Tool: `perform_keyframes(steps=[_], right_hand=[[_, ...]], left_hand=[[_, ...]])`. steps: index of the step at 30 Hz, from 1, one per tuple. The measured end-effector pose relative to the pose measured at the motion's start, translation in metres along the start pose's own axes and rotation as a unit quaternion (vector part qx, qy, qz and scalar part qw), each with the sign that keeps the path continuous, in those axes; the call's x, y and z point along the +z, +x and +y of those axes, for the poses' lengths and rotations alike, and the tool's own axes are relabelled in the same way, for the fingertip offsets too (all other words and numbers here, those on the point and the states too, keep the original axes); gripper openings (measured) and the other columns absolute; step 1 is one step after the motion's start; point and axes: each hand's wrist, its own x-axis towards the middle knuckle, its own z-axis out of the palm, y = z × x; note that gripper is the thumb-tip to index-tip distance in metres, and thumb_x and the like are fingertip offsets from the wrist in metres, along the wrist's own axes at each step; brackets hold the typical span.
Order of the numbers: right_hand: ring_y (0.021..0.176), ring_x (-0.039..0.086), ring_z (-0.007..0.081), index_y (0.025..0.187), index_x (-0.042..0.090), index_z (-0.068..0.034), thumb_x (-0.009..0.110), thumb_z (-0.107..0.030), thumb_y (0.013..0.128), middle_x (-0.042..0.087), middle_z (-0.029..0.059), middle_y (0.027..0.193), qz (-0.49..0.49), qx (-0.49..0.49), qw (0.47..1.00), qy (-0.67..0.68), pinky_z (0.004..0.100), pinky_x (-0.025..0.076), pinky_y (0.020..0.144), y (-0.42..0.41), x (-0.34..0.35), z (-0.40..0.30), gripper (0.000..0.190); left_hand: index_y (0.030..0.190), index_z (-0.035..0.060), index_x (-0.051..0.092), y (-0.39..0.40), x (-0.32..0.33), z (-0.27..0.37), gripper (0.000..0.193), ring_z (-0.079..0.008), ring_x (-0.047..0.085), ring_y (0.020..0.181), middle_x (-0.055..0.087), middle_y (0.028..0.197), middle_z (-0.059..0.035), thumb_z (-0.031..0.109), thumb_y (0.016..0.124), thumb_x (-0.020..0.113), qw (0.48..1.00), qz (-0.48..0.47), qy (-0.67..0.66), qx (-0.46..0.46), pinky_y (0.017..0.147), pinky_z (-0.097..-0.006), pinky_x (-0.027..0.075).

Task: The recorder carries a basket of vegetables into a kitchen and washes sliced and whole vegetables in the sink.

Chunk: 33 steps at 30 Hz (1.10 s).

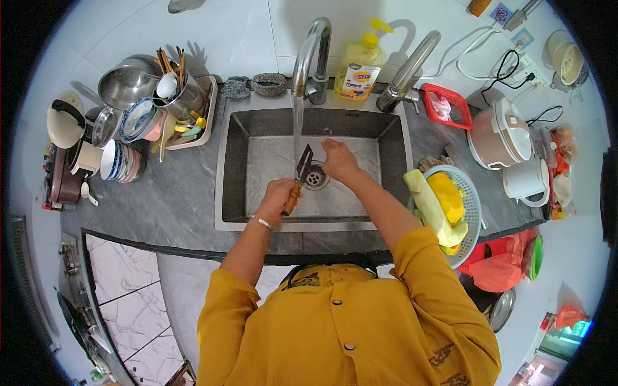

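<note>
Over the steel sink (270, 159), my left hand (278, 195) grips the wooden handle of a kitchen knife (303, 161), its dark blade angled up beside the stream of water. Water runs from the curved chrome faucet (314, 53). My right hand (339, 159) is to the right of the blade, above the drain (316, 176), with its fingers bent; whether it holds anything cannot be told. To the right, a pale blue colander (472, 207) holds a peeled pale green vegetable (427, 198) and yellow-orange pieces (445, 195).
A yellow soap bottle (359, 70) and a second metal spout (410, 67) stand behind the sink. Left are stacked bowls (116, 161) and a utensil tray (210, 111). Right are a red basket (446, 106), a rice cooker (502, 135) and a white kettle (524, 181).
</note>
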Motion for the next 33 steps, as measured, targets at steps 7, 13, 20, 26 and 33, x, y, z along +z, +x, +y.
perform_keyframes(steps=[7, 13, 20, 26, 33], right_hand=[[0.103, 0.054, 0.036, 0.114, 0.056, -0.001, 0.052, -0.013, 0.072, 0.059, 0.0226, 0.106, 0.125, 0.019, 0.967, 0.223, 0.0401, 0.041, 0.092, -0.003, 0.01, 0.009, 0.044], [0.093, 0.058, 0.0358, 0.108, 0.059, 0.0, 0.05, -0.013, 0.073, 0.061, 0.0226, 0.099, 0.175, -0.009, 0.96, 0.22, 0.0376, 0.045, 0.084, 0.01, -0.01, 0.013, 0.039], [0.098, 0.055, 0.0386, 0.113, 0.055, -0.001, 0.054, -0.013, 0.072, 0.057, 0.0224, 0.108, 0.172, -0.056, 0.971, 0.158, 0.0412, 0.043, 0.09, 0.034, -0.036, -0.012, 0.043], [0.113, 0.048, 0.0296, 0.121, 0.052, -0.015, 0.059, -0.018, 0.074, 0.041, 0.011, 0.133, 0.234, -0.271, 0.921, -0.152, 0.0423, 0.041, 0.089, 0.064, -0.052, -0.04, 0.048], [0.113, 0.045, 0.0231, 0.119, 0.054, -0.016, 0.063, -0.019, 0.071, 0.045, 0.0023, 0.131, 0.175, -0.22, 0.886, -0.368, 0.0511, 0.034, 0.092, 0.057, -0.095, -0.037, 0.049]], left_hand=[[0.094, -0.0002, 0.057, 0.037, 0.021, 0.026, 0.016, -0.0169, 0.055, 0.055, 0.058, 0.075, -0.0104, 0.011, 0.082, 0.052, 0.97, 0.056, -0.236, -0.001, 0.047, -0.0288, 0.048], [0.11, 0.0023, 0.055, 0.034, 0.015, 0.045, 0.029, -0.0138, 0.055, 0.06, 0.057, 0.079, -0.0057, 0.016, 0.085, 0.052, 0.989, 0.08, -0.127, -0.017, 0.046, -0.0233, 0.043], [0.112, -0.0036, 0.054, 0.0, -0.008, 0.03, 0.035, -0.0135, 0.054, 0.058, 0.059, 0.082, -0.0085, 0.011, 0.08, 0.054, 0.995, 0.043, -0.091, 0.006, 0.044, -0.0228, 0.039], [0.113, -0.0051, 0.053, -0.019, -0.02, 0.018, 0.037, -0.0133, 0.053, 0.057, 0.059, 0.08, -0.0098, 0.009, 0.078, 0.057, 0.995, 0.066, -0.077, 0.016, 0.043, -0.0219, 0.037], [0.105, -0.003, 0.059, -0.036, -0.018, 0.021, 0.031, -0.0151, 0.053, 0.06, 0.059, 0.076, -0.007, 0.015, 0.079, 0.057, 0.995, 0.08, -0.05, 0.029, 0.051, -0.0265, 0.042]])
